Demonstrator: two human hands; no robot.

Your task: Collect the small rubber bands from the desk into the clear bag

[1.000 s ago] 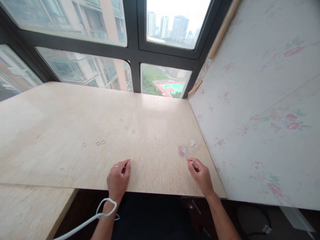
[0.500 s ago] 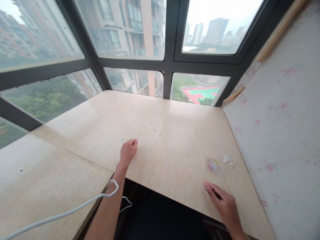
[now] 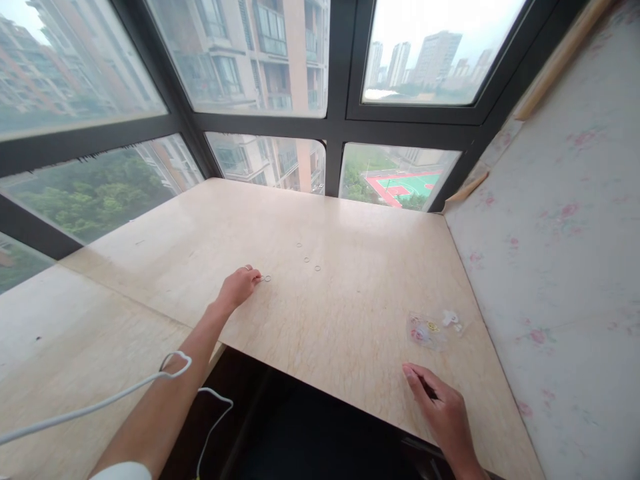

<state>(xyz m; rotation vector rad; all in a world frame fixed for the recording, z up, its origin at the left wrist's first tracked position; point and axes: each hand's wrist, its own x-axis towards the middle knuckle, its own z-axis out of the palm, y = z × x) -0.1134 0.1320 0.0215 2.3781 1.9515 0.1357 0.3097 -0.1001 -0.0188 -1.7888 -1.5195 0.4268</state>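
Reaching over the pale marble-look tabletop (image 3: 320,320), my left hand (image 3: 240,287) has its fingers pinched at the left edge of a small thin ring (image 3: 267,279). Another small light arc shows at the top of that hand, partly hidden by the fingers. Farther back lie three more loose rings: the far ring (image 3: 299,245), the middle ring (image 3: 307,260) and the near ring (image 3: 317,268). My right hand (image 3: 445,407) rests near the front edge, thumb and fingers pressed together; whatever is between them is hidden. Just beyond it sits a clear plastic packet (image 3: 425,331) with small coloured pieces.
Small white pieces (image 3: 451,320) lie beside the packet. A white cable (image 3: 95,413) crosses over my left forearm. A dark gap (image 3: 310,427) opens below the front edge. Dark window frames (image 3: 260,125) stand behind, and a flowered wall (image 3: 560,280) borders the right.
My left hand has moved left and turned, uncovering the ring at its fingertips and covering the spot of the ring on its left. My right hand has stayed nearly in place.
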